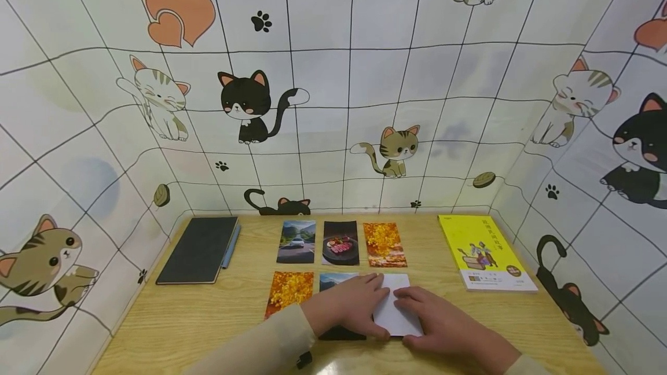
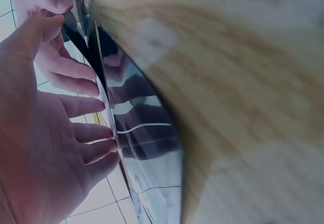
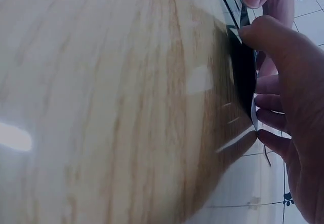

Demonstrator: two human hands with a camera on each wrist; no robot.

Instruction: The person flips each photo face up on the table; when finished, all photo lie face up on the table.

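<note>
A white card [image 1: 398, 308] lies blank side up in the near row on the table, a dark strip showing along its near edge. My left hand [image 1: 351, 305] reaches over a mountain-scene card [image 1: 339, 335], fingers nearly straight, fingertips at the white card's left side and thumb by its near edge. From the right, my right hand [image 1: 438, 320] touches the white card's right side with extended fingers, its thumb near the lower corner. In the left wrist view the left palm [image 2: 50, 148] and fingers show beside a glossy card [image 2: 144, 117]. A dark card surface [image 3: 243, 72] shows beside the right fingers.
Behind are a road photo card [image 1: 296, 242], a food photo card [image 1: 340, 243] and an autumn-leaf card [image 1: 384, 245]. Another autumn-leaf card [image 1: 289, 293] lies left of my hands. A black notebook [image 1: 198, 250] with a blue pen [image 1: 231, 246] is left; a yellow book [image 1: 484, 253] is right.
</note>
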